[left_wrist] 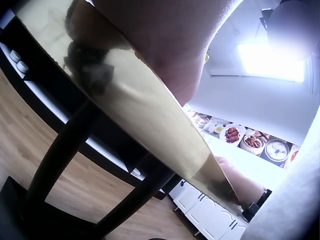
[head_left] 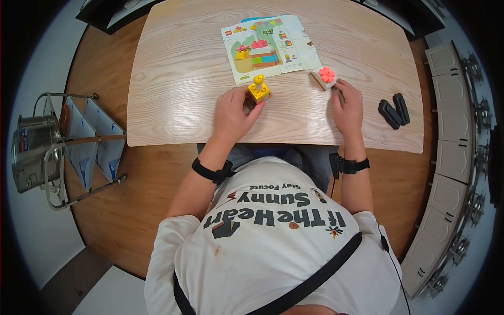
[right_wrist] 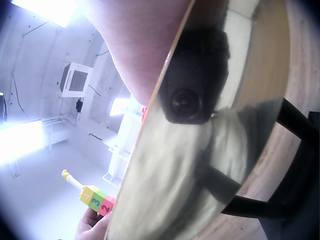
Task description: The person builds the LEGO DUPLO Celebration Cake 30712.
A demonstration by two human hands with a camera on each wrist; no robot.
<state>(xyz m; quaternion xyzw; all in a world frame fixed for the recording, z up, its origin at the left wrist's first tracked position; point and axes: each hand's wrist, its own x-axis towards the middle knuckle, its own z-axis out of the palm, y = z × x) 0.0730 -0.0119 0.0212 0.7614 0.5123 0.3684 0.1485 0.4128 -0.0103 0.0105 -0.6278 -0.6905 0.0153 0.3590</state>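
My left hand (head_left: 233, 111) grips the lower part of an upright stack of toy bricks (head_left: 259, 94), with a yellow brick on top carrying a white candle with a yellow flame (head_left: 258, 79). The right wrist view shows the stack's side (right_wrist: 97, 200), with yellow, green and pink bricks numbered 4, 3 and 2, and the left hand's fingers (right_wrist: 93, 226) at its base. To the right, my right hand (head_left: 348, 106) pinches the end of a white brick (head_left: 328, 85) topped by a pink flower (head_left: 326, 74). Its fingertips are partly hidden in the wrist views.
An instruction leaflet (head_left: 270, 50) lies on the wooden table (head_left: 178, 68) beyond the bricks, with a blue item (head_left: 252, 19) partly under its far edge. Two black objects (head_left: 394, 111) lie at the table's right. A metal cart (head_left: 68, 142) stands to the left.
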